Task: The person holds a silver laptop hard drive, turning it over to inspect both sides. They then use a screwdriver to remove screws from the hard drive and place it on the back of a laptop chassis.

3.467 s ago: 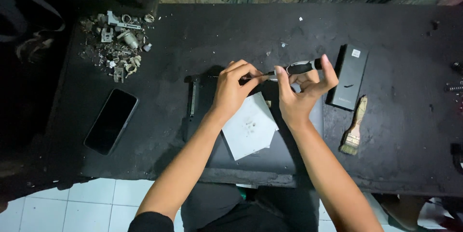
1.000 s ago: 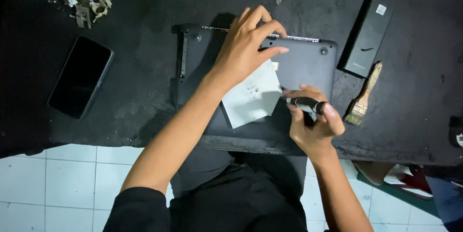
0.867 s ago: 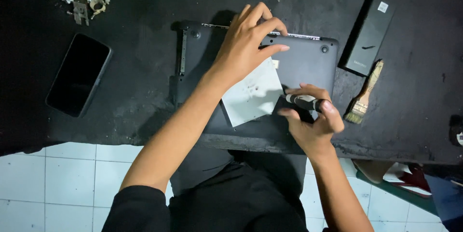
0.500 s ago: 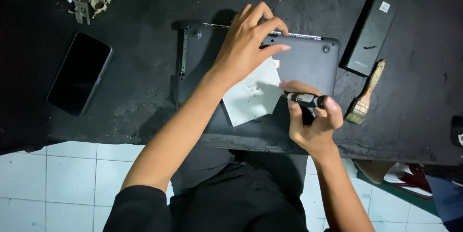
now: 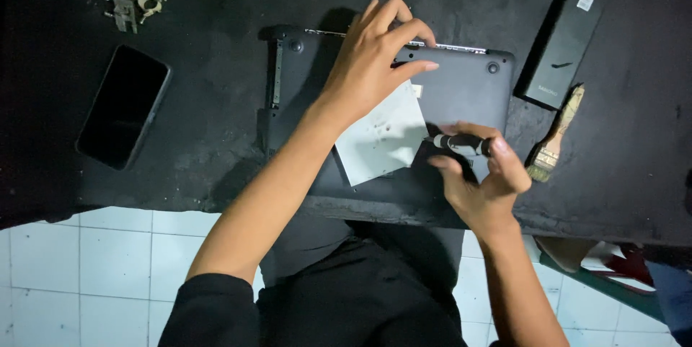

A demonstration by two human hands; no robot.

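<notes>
Left hand lay spread, fingers pressing the dark grey upturned laptop at the black desk's near edge. Right hand pinched a black screwdriver beside the white paper square. Black phone lay left, brush right; white tiled floor below.

The scene is dim overall — the black, matte worktop swallows most of the light and its far corners sink into near-black. Light falls from above and slightly from the right, so the bare left hand throws a soft shadow leftward across the dark grey plastic laptop underside. The white square paper sheet and the pale floor tiles are the brightest patches, without blown glare. The black glossy smartphone shows a faint sheen. Focus holds centrally; edges soften — grain fills the shadows.
</notes>
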